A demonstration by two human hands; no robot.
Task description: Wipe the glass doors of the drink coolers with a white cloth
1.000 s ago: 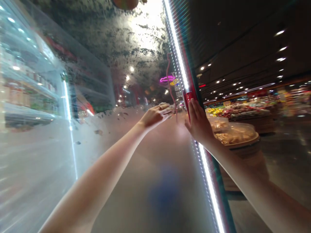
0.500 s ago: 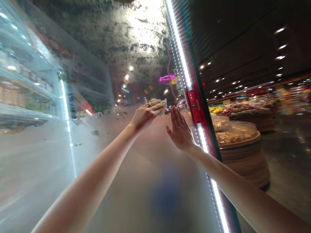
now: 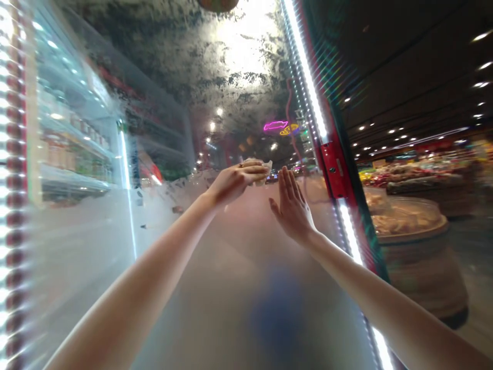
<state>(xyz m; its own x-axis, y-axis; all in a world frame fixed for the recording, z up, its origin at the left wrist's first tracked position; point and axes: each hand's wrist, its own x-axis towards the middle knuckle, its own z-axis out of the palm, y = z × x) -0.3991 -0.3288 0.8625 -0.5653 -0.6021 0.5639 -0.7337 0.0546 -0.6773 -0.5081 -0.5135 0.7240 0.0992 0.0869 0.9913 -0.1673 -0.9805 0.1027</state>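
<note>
A large glass pane (image 3: 239,257) fills the middle of the view, fogged over its lower part and clearer, with dark streaks, above. My left hand (image 3: 233,180) presses a crumpled pale cloth (image 3: 264,174) to the glass near the upper edge of the fog, its fingers over the cloth. Just to the right, my right hand (image 3: 293,208) lies against the pane with fingers stretched upward, holding nothing. A small gap separates the two hands. A blurred blue patch shows low in the fogged glass.
A red and black frame (image 3: 334,167) with bright light strips borders the glass on the right. Beyond it stand a round wooden display bin (image 3: 419,257) and heaped produce (image 3: 427,172). Lit shelves with bottles (image 3: 73,139) show at the left, beside another light strip.
The view has turned a little left, so the frame and bins sit farther right, and a bright light strip has appeared at the left edge. Both hands remain at the glass.
</note>
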